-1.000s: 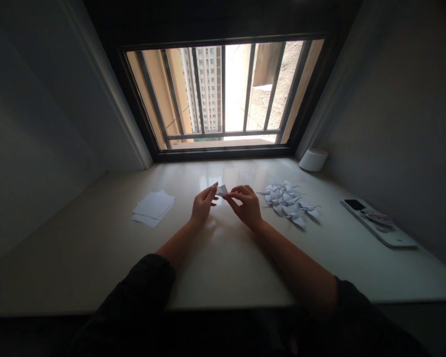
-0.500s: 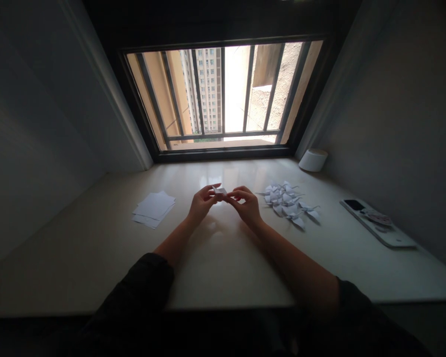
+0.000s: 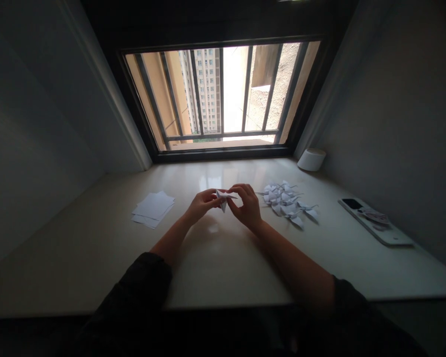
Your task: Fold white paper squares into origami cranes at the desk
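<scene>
Pinches a small folded paper piece (image 3: 223, 197) between both hands, just above the middle of the glossy cream table (image 3: 223, 267). Lies crosswise, long axis running 9 to 3 o'clock, with one sharp tip pointing down toward 6. Closes the left hand (image 3: 201, 205) on its 9 o'clock end, fingers curled and palm turned inward. Closes the right hand (image 3: 249, 207) on the 3 o'clock end, knuckles up. Stretches both bare forearms out of dark sleeves, converging toward 12. Looks thin, white and crisply creased. Shows a heap of pointed white folds (image 3: 288, 203) at 3 o'clock and flat square sheets (image 3: 153, 208) at 9.
</scene>
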Available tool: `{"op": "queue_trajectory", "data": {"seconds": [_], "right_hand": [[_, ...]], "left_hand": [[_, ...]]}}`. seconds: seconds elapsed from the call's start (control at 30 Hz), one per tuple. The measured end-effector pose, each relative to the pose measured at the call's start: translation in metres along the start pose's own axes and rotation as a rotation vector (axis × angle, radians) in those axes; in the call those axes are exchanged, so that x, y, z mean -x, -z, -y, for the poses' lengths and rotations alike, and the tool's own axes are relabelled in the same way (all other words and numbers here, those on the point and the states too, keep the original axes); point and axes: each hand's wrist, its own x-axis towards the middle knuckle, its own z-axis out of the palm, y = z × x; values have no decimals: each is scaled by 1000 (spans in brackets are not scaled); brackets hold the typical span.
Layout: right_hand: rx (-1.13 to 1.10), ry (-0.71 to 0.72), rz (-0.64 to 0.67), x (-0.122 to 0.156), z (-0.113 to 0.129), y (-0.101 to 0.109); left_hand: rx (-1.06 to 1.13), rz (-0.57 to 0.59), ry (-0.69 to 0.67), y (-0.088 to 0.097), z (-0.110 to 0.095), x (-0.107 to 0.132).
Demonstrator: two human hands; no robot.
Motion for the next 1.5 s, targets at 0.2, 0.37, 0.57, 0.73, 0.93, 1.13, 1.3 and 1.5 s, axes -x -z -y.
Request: {"op": "queue_trajectory", "data": {"seconds": [0.2, 0.37, 0.57, 0.73, 0.93, 1.13, 1.3, 1.5], "right_hand": [[61, 40, 65, 5, -8, -4], [46, 26, 61, 5, -13, -4], [-28, 49, 89, 2, -12, 0], [-83, 61, 84, 1, -11, 1], [-76, -70, 7, 3, -14, -1], [17, -238, -76, 6, -19, -1], [68, -238, -73, 5, -20, -1], [149, -172, -60, 3, -15, -1]], "left_hand": [[-35, 139, 9, -5, 3, 2], [-47, 153, 8, 0, 4, 0], [-33, 172, 40, 10, 0, -2], [-69, 142, 43, 19, 0, -2], [-102, 144, 60, 22, -2, -2], [-85, 177, 44, 18, -4, -2], [-100, 164, 27, 20, -3, -2], [-59, 16, 0, 16, 8, -5]]}}
